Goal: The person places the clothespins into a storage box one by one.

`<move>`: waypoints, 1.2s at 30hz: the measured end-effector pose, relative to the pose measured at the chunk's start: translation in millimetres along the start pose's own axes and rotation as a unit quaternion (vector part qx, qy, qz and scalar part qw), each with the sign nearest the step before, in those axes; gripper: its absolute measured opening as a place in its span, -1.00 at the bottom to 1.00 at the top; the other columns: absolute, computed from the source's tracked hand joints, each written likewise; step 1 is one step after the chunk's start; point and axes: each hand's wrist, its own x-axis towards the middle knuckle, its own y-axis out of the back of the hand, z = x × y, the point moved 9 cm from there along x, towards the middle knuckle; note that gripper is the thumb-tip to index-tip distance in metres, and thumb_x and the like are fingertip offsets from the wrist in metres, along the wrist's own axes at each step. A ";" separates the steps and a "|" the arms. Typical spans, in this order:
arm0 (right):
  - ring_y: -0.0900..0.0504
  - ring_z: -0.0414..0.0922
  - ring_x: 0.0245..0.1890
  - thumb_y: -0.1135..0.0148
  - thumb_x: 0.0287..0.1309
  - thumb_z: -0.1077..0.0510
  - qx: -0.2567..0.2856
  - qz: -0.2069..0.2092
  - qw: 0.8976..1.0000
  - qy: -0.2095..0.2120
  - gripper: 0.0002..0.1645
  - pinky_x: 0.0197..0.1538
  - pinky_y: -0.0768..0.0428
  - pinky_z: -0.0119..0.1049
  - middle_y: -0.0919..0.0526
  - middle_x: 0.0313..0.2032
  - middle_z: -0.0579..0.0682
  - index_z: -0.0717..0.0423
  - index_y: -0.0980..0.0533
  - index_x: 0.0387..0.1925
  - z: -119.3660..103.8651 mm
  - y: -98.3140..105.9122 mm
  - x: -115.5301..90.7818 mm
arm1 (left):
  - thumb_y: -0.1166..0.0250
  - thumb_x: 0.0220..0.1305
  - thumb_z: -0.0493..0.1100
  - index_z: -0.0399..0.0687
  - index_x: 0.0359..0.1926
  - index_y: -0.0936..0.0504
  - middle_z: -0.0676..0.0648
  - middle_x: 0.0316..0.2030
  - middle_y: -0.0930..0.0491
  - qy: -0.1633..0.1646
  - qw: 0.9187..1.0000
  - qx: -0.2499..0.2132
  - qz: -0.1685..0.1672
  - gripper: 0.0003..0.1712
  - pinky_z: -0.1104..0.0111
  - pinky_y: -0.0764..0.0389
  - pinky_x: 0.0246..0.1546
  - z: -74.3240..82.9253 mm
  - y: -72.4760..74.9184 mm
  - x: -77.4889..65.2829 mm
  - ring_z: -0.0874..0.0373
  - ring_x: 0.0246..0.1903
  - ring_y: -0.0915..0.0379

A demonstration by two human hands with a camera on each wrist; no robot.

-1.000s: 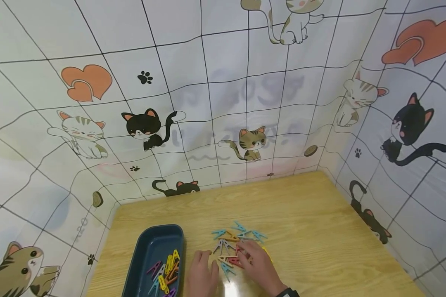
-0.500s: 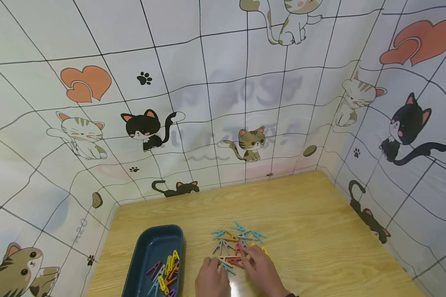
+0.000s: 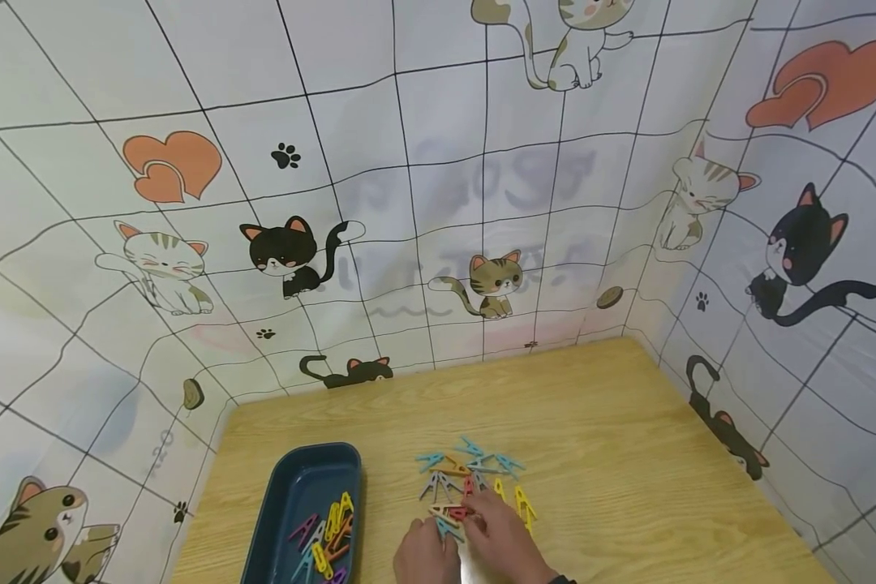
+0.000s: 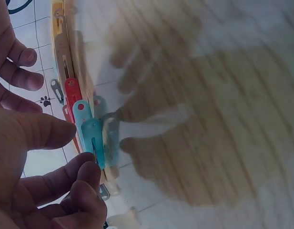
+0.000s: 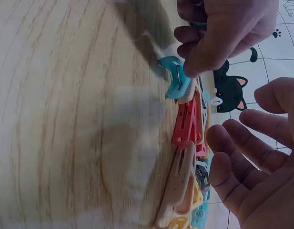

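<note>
Light-blue clothespin [image 4: 92, 138] lies at the near end of a loose cluster of clothespins on the wooden table. My left hand [image 3: 425, 553] pinches its end, thumb [image 5: 197, 64] and index finger on it. My right hand [image 3: 507, 539] hovers close over the cluster, its fingers [image 5: 228, 138] loosely bent and spread, holding nothing. Beneath and beside it are red clothespins [image 5: 186, 121] and a beige clothespin [image 5: 177, 176]. Further back lie grey clothespins [image 3: 438, 485] and an orange clothespin [image 3: 448, 465]. The right hand partly covers the red ones in the head view.
A dark blue tray [image 3: 270, 503] stands left of the hands, with several yellow, orange, purple and blue clothespins inside. Yellow clothespins [image 3: 524, 504] lie right of the cluster, more blue clothespins [image 3: 509, 464] behind it. A cat-print sheet [image 3: 438, 195] rises beyond the wooden table [image 3: 628, 454].
My left hand has moved right and nearer to the light-blue clothespin, which has turned slightly. My right hand has drawn back a little toward me, uncovering the yellow clothespins.
</note>
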 end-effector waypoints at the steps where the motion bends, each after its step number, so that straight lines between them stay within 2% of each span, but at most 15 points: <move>1: -0.53 -0.33 -0.29 -0.30 0.30 0.26 -0.004 -0.007 1.000 -0.003 -0.74 -0.28 -0.59 -0.34 -0.68 -0.07 0.06 0.23 -0.67 0.00 0.9 -1.9 0.7 | -0.37 0.21 -0.12 -0.13 -0.46 -0.57 -0.04 -0.53 -0.35 0.002 1.000 0.003 -0.010 -0.78 0.20 -0.35 -0.47 -0.5 -2.2 1.1 0.11 -0.55 -0.27; 3: -0.51 -0.32 -0.29 -0.30 0.30 0.26 -0.007 -0.013 1.000 -0.001 -0.75 -0.27 -0.58 -0.33 -0.68 -0.09 0.03 0.22 -0.67 -0.02 0.6 -4.8 1.0 | -0.36 0.22 -0.13 -0.14 -0.48 -0.55 -0.05 -0.52 -0.35 0.006 1.000 0.005 -0.025 -0.77 0.21 -0.34 -0.46 -1.1 -5.6 2.8 0.11 -0.55 -0.27; 6: -0.50 -0.34 -0.31 -0.29 0.30 0.26 -0.011 -0.011 1.000 0.012 -0.77 -0.31 -0.56 -0.35 -0.65 -0.16 -0.03 0.20 -0.68 -0.04 -1.5 -6.8 1.2 | -0.34 0.21 -0.15 -0.14 -0.53 -0.52 -0.05 -0.54 -0.35 0.009 0.999 0.009 -0.031 -0.75 0.23 -0.32 -0.48 -1.4 -7.5 3.8 0.11 -0.57 -0.27; 9: -0.45 -0.37 -0.35 -0.28 0.29 0.29 -0.010 0.005 0.999 0.034 -0.81 -0.34 -0.53 -0.38 -0.60 -0.23 -0.11 0.16 -0.69 -0.09 -5.7 -7.1 1.1 | -0.34 0.17 -0.16 -0.14 -0.57 -0.50 -0.05 -0.57 -0.35 0.004 1.000 0.013 -0.016 -0.74 0.22 -0.36 -0.51 -2.3 -5.4 2.8 0.12 -0.59 -0.30; 13: -0.36 -0.41 -0.40 -0.29 0.27 0.31 -0.006 0.025 0.998 0.053 -0.87 -0.38 -0.45 -0.43 -0.51 -0.33 -0.23 0.11 -0.68 -0.20 -9.9 -6.7 1.7 | -0.35 0.11 -0.19 -0.13 -0.60 -0.48 -0.04 -0.60 -0.36 -0.008 1.000 0.015 0.020 -0.74 0.18 -0.41 -0.54 -3.6 -0.6 1.5 0.11 -0.61 -0.35; 16: -0.34 -0.42 -0.41 -0.30 0.25 0.31 -0.010 0.025 0.998 0.050 -0.90 -0.37 -0.41 -0.44 -0.48 -0.36 -0.28 0.10 -0.67 -0.24 -10.8 -8.5 2.3 | -0.36 0.09 -0.23 -0.12 -0.63 -0.48 -0.04 -0.61 -0.36 -0.008 0.999 0.016 0.038 -0.74 0.17 -0.43 -0.55 -5.1 2.5 0.8 0.10 -0.62 -0.38; 20: -0.37 -0.42 -0.39 -0.30 0.26 0.28 -0.012 0.010 1.000 0.028 -0.89 -0.35 -0.43 -0.43 -0.52 -0.34 -0.26 0.12 -0.69 -0.20 -10.1 -12.1 2.6 | -0.34 0.13 -0.26 -0.11 -0.61 -0.50 -0.04 -0.60 -0.37 -0.002 0.999 0.016 0.040 -0.76 0.16 -0.46 -0.53 -7.2 7.9 0.8 0.09 -0.61 -0.41; 24: -0.41 -0.43 -0.38 -0.30 0.28 0.27 0.000 0.011 1.000 0.021 -0.83 -0.35 -0.49 -0.43 -0.56 -0.31 -0.23 0.18 -0.70 -0.12 -13.3 -12.2 3.4 | -0.32 0.16 -0.24 -0.11 -0.60 -0.48 -0.04 -0.59 -0.37 -0.014 0.998 0.008 0.055 -0.75 0.13 -0.45 -0.55 -8.8 22.4 -1.8 0.06 -0.62 -0.39; 31: -0.46 -0.42 -0.33 -0.24 0.30 0.34 0.040 0.039 0.996 0.067 -0.75 -0.32 -0.54 -0.42 -0.65 -0.28 -0.08 0.24 -0.69 -0.03 -29.8 -9.7 5.1 | -0.32 0.17 -0.23 -0.06 -0.62 -0.36 -0.01 -0.59 -0.27 -0.058 0.992 -0.016 0.109 -0.66 0.20 -0.32 -0.59 -14.9 61.6 -11.0 0.11 -0.66 -0.22; 33: -0.50 -0.39 -0.30 -0.23 0.32 0.34 0.046 0.042 0.995 0.077 -0.76 -0.32 -0.57 -0.40 -0.68 -0.25 -0.03 0.21 -0.69 -0.04 -34.1 -10.4 6.1 | -0.32 0.17 -0.24 -0.04 -0.63 -0.34 -0.01 -0.60 -0.26 -0.057 0.991 -0.013 0.120 -0.65 0.22 -0.30 -0.58 -18.8 71.9 -12.0 0.12 -0.66 -0.19; 36: -0.56 -0.35 -0.26 -0.22 0.35 0.31 0.055 0.034 0.995 0.081 -0.76 -0.28 -0.60 -0.39 -0.70 -0.18 0.00 0.14 -0.68 -0.01 -38.5 -14.4 8.9 | -0.34 0.18 -0.22 -0.02 -0.62 -0.36 0.01 -0.58 -0.29 -0.035 0.991 -0.001 0.128 -0.65 0.21 -0.32 -0.56 -27.1 87.3 -12.5 0.13 -0.64 -0.21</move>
